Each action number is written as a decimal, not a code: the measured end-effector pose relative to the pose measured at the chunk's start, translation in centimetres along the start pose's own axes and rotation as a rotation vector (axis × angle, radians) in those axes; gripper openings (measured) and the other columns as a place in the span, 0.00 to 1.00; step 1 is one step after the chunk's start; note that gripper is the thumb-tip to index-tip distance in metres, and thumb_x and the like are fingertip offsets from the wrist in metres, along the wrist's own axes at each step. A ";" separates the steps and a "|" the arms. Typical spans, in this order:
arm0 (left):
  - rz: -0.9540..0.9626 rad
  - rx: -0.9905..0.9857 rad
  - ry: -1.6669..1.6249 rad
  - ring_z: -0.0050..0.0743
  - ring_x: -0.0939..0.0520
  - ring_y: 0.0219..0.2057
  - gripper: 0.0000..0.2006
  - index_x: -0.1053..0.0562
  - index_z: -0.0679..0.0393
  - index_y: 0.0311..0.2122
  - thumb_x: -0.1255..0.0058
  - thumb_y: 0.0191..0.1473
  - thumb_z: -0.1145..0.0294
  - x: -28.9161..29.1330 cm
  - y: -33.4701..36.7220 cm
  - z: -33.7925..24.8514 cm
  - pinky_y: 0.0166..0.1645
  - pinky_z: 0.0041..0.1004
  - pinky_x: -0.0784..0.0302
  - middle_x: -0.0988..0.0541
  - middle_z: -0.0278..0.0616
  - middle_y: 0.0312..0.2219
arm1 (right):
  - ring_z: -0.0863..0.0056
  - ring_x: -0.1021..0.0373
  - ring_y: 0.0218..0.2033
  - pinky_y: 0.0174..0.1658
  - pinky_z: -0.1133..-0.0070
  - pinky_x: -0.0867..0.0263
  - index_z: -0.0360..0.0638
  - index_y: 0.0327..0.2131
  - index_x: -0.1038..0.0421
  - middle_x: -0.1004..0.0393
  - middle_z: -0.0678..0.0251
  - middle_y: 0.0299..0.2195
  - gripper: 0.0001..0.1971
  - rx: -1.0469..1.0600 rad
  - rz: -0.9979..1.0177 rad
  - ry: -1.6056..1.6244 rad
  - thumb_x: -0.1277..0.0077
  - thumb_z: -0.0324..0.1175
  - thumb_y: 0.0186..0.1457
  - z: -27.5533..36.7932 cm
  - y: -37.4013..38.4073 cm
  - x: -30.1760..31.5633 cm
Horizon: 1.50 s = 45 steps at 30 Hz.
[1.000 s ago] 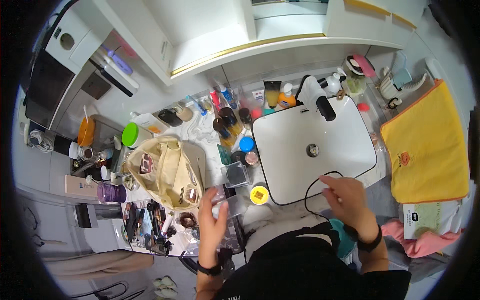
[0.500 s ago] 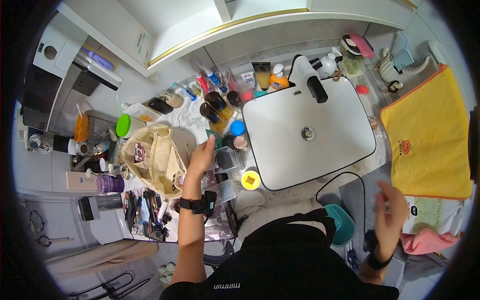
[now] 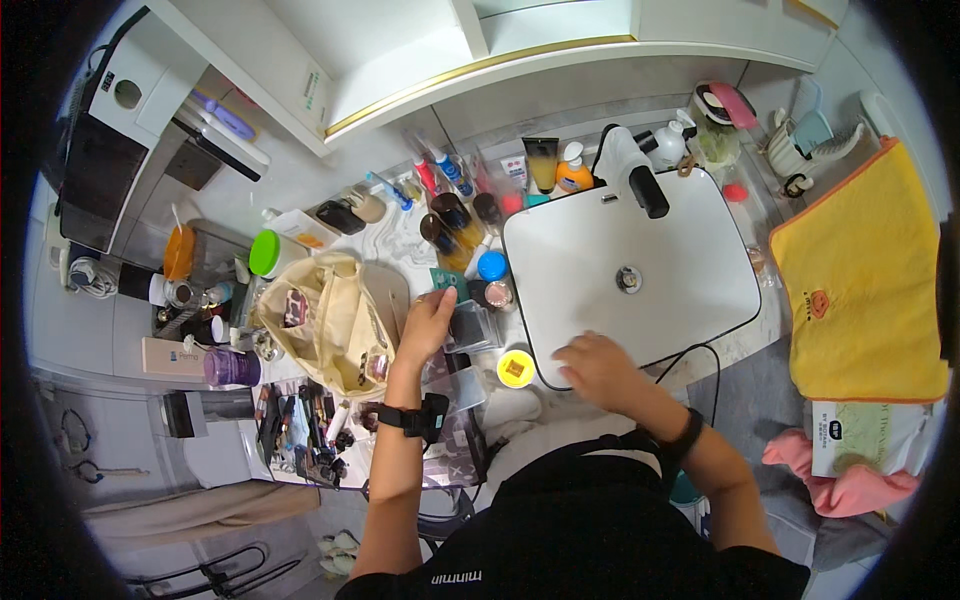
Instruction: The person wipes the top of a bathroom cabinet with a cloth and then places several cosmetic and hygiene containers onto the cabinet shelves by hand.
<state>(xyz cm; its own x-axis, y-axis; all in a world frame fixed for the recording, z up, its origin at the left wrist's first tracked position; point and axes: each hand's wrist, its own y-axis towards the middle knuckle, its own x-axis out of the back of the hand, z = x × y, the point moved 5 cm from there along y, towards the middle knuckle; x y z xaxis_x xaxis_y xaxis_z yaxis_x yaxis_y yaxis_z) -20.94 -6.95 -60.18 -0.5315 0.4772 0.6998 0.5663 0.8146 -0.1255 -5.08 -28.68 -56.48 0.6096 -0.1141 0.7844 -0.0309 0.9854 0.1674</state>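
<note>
Left hand [image 3: 427,325], grip unclear, by clear square plastic box [image 3: 475,338] | likely light; grasp rigid sides | right hand [image 3: 605,372], fingers apart, white sink [image 3: 580,265], seven o'clock

On the countertop [image 3: 398,243] there is a washbasin [image 3: 690,265], with the faucet [image 3: 632,170] at its back edge. A pump bottle [image 3: 574,172] stands behind the washbasin, left of the faucet. Further left is the tote bag [image 3: 338,325]; between bag and washbasin lies a plastic box [image 3: 474,330]. The towel [image 3: 865,290] is at the right.
</note>
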 end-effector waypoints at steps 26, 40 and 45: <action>-0.484 -0.174 -0.309 0.30 0.26 0.34 0.22 0.38 0.64 0.50 0.51 0.51 0.68 3.3 -14.5 -4.5 0.36 0.26 0.29 0.29 0.46 0.40 | 0.63 0.33 0.22 0.27 0.69 0.38 0.39 0.28 0.33 0.30 0.61 0.21 0.16 0.357 -0.140 -0.343 0.45 0.41 0.41 3.3 4.2 -4.5; -0.576 -0.257 -0.347 0.34 0.27 0.37 0.21 0.38 0.63 0.50 0.51 0.50 0.71 5.4 -15.5 -5.4 0.40 0.28 0.30 0.31 0.46 0.41 | 0.61 0.36 0.42 0.45 0.74 0.39 0.34 0.51 0.45 0.38 0.54 0.40 0.37 0.580 -0.689 -0.270 0.43 0.39 0.36 23.4 22.3 33.7; -0.607 -0.170 -0.483 0.33 0.29 0.41 0.21 0.39 0.61 0.51 0.53 0.50 0.74 4.1 -16.4 -2.3 0.40 0.26 0.31 0.32 0.45 0.43 | 0.58 0.37 0.42 0.47 0.72 0.39 0.31 0.49 0.44 0.38 0.51 0.41 0.35 0.724 -1.016 -0.324 0.45 0.36 0.35 27.6 29.1 38.6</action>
<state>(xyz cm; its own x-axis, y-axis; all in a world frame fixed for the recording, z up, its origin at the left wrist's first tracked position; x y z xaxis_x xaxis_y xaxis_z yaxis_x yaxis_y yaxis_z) -30.99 -19.12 -53.64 -0.9706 0.0882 0.2239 0.1579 0.9355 0.3162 -4.28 -7.87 -4.88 0.3969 -0.8943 0.2066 -0.1516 0.1582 0.9757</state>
